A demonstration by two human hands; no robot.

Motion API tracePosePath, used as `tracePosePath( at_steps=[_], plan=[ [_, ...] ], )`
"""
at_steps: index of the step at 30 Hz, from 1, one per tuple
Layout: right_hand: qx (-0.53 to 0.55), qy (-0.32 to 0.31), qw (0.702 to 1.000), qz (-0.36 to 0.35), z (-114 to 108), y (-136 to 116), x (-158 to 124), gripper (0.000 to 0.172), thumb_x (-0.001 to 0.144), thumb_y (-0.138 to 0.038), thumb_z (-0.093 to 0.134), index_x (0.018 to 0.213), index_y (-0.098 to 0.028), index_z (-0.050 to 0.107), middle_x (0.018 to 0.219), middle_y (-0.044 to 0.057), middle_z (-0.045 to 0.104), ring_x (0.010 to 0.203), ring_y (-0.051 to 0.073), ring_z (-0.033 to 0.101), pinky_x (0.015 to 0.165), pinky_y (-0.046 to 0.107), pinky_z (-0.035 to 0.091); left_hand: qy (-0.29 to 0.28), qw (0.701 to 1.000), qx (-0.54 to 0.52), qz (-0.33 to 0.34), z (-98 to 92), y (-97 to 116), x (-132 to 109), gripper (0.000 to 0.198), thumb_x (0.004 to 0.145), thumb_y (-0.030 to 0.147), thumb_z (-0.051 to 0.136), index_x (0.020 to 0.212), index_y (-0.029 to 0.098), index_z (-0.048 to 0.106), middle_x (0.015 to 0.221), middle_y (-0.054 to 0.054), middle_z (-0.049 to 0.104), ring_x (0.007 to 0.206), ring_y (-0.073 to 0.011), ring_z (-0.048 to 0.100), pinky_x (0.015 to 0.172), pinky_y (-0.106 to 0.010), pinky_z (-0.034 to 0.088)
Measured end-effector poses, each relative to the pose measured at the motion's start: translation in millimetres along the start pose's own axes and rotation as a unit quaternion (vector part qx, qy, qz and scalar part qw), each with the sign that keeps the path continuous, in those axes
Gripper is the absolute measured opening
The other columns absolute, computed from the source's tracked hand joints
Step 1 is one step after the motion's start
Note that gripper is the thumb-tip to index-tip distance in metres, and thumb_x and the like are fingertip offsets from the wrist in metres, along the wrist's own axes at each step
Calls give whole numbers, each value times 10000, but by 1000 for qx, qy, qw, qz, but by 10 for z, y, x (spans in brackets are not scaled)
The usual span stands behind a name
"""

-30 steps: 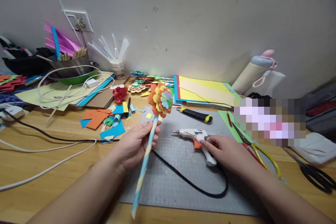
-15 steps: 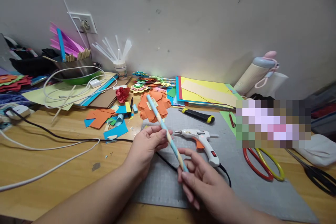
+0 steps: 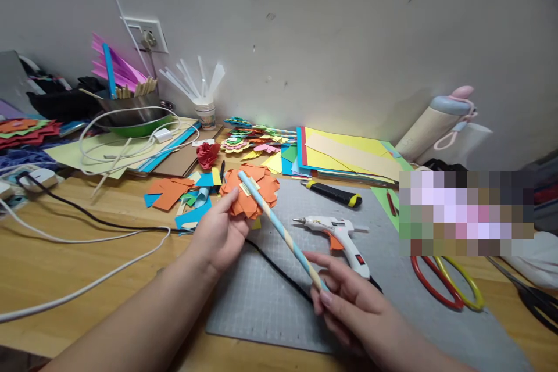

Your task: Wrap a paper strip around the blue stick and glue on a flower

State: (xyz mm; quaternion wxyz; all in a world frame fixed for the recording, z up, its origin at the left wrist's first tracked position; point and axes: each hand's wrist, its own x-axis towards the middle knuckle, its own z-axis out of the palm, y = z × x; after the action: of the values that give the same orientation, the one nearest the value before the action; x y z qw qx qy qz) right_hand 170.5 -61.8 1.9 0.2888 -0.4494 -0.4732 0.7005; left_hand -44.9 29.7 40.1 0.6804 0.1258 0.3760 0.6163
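My left hand [image 3: 224,232] grips the near left edge of an orange paper flower [image 3: 264,186], thumb on top and fingers beneath. A blue-and-cream striped paper stick [image 3: 288,238] slants across the flower, its upper end over the pale patch at the flower's middle. Whether the stick is joined to the flower I cannot tell. Around the stick's lower end, the fingers of my right hand [image 3: 344,302] are closed. Just beyond that hand, a white glue gun [image 3: 335,229] lies on the grey cutting mat [image 3: 261,308].
A utility knife [image 3: 333,193] lies behind the glue gun. Red- and yellow-handled scissors [image 3: 440,285] rest at the right. Paper scraps [image 3: 170,193] and a black cord [image 3: 87,218] spread leftward. Coloured paper sheets [image 3: 349,154] and a cup of glue sticks [image 3: 206,110] stand near the wall.
My left hand has let go of the stick and moved left to take hold of the orange flower, which is now shifted nearer. My right hand still holds the stick, slightly lower and further right.
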Motion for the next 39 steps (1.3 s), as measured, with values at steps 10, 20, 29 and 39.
tracePosePath(
  at_steps=[10, 20, 29, 39],
  plan=[
    [-416, 73, 875, -234, -118, 33, -22, 594, 949, -217, 426, 1496, -372, 254, 1135, 71, 665, 1028, 236, 640, 856, 401, 534, -68, 995, 34, -64, 73, -224, -227, 320, 921, 124, 485, 1218, 139, 603, 1124, -113, 708, 954, -194, 691, 800, -314, 586],
    [-513, 70, 818, -248, -62, 70, 2, 676, 913, -108, 314, 1533, -250, 87, 880, 109, 701, 769, 243, 702, 722, 402, 596, -90, 993, 19, -79, 52, -204, -272, 338, 945, 155, 454, 1256, 163, 585, 1190, -105, 686, 1047, -213, 665, 816, -317, 580],
    [-539, 76, 803, -243, -55, 112, 36, 662, 912, -100, 280, 1522, -203, 45, 785, 111, 681, 766, 259, 717, 735, 438, 592, -86, 993, 20, -82, 62, -210, -261, 332, 947, 149, 445, 1243, 154, 595, 1209, -112, 675, 1072, -219, 653, 829, -321, 576],
    [-509, 82, 826, -227, -55, 107, 33, 610, 942, -150, 310, 1531, -219, 169, 905, 122, 714, 788, 238, 705, 718, 406, 596, -66, 994, 45, -73, 59, -232, -221, 318, 941, 149, 458, 1224, 139, 604, 1194, -122, 681, 1038, -225, 668, 796, -326, 589]
  ],
)
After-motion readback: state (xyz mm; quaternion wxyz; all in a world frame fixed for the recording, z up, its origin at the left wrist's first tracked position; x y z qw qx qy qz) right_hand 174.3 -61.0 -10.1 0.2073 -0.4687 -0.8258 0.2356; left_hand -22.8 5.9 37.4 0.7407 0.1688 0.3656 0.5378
